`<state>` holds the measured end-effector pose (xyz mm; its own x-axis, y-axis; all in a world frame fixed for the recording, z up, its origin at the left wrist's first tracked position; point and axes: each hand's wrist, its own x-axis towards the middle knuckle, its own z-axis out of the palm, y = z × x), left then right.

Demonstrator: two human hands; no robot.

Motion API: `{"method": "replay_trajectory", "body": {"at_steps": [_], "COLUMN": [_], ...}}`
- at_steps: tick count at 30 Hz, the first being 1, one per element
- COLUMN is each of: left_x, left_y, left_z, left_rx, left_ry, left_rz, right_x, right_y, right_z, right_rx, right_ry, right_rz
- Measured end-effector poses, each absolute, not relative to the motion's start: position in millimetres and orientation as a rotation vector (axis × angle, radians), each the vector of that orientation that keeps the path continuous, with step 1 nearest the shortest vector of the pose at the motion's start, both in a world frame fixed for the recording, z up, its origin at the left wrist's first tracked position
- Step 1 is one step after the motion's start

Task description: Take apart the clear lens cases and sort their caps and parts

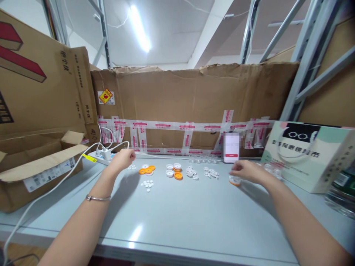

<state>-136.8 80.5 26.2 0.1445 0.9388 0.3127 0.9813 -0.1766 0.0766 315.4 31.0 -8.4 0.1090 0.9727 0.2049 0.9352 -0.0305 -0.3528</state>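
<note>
My left hand point(126, 159) is closed, raised over the table's back left beside small white round parts point(132, 167). What its fingers hold, if anything, is hidden. At the right, my right hand point(245, 170) bends down with its fingertips pinched just above an orange-and-white round piece point(234, 181); whether they touch it I cannot tell. Between the hands lie flat orange discs point(146, 170), small white buttons point(147, 184), white and orange round caps point(178, 176), and two heaps of small white plastic parts point(191, 172). Clear round pieces point(203, 159) line the back.
A phone point(231, 147) leans upright against a large cardboard wall point(166, 96). An open carton point(41, 162) and a power strip point(104, 155) with white cables stand left. A paper bag point(307, 159) and a clear bottle point(342, 192) stand right, near clear plastic pieces point(273, 170).
</note>
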Motion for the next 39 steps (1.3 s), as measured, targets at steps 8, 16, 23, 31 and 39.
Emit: {"method": "replay_trajectory", "body": {"at_steps": [8,16,23,31,39], "left_x": [-161.4,-157.3,-112.2,-11.6,6.8], "left_y": [98.7,101.6,71.3,14.3,16.3], "left_z": [8.7,-1.5,20.2,-12.0,-39.0], "left_rx": [-2.237,-2.171,-2.201,-3.229,-3.143], "left_ry": [-2.096,-2.134,-1.928,-1.17,-1.415], "left_rz": [-0.183,-0.254,-0.549,-0.679,-0.945], "right_x": [256.8,224.5,201.6,171.0,165.7], "right_y": [0.0,-1.6,-1.2,0.8,1.8], "right_z": [7.9,-7.4,-17.8,-35.3,-44.3], "right_rx": [-1.528,-1.277,-1.297,-1.241,-1.218], "right_ry": [-2.106,-2.169,-2.072,-1.871,-1.837], "right_rz": [0.948,0.955,0.828,0.845,0.793]}}
